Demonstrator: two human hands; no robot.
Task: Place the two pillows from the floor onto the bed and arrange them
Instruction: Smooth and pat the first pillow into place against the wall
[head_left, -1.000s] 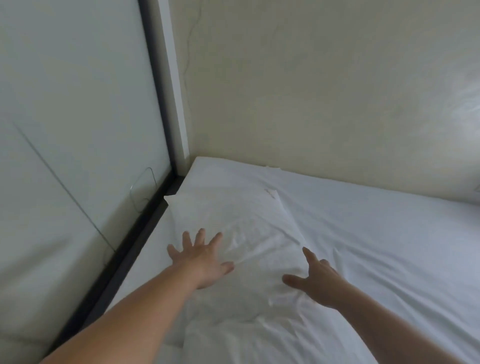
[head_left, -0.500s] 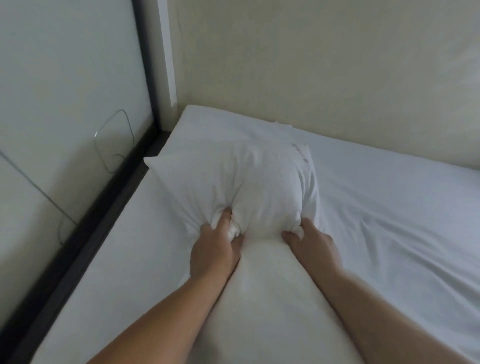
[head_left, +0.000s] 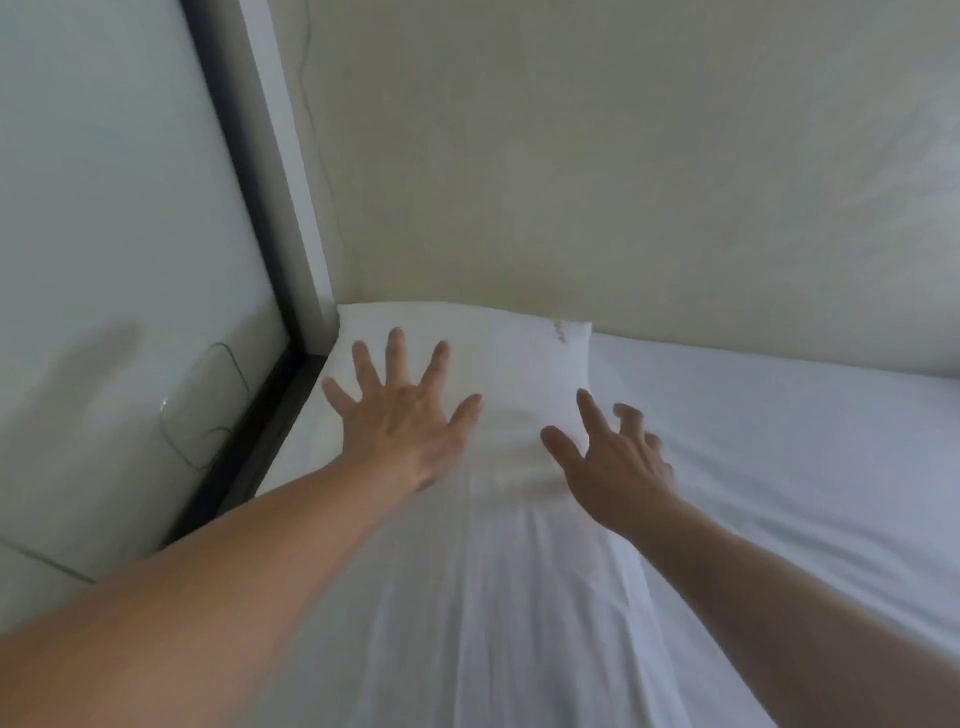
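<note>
At the far corner of the bed (head_left: 779, 467), a white pillow (head_left: 498, 358) lies flat on the sheet, its far edge against the beige wall (head_left: 623, 182) and its left end just beside the dark-framed panel (head_left: 130, 234). Left hand (head_left: 400, 415) rests palm-down on the pillow, fingers fully spread, gripping nothing. Right hand (head_left: 608, 467) is open with fingers loosely curved, at the pillow's right near edge; contact cannot be confirmed. Only one pillow is identifiable.
</note>
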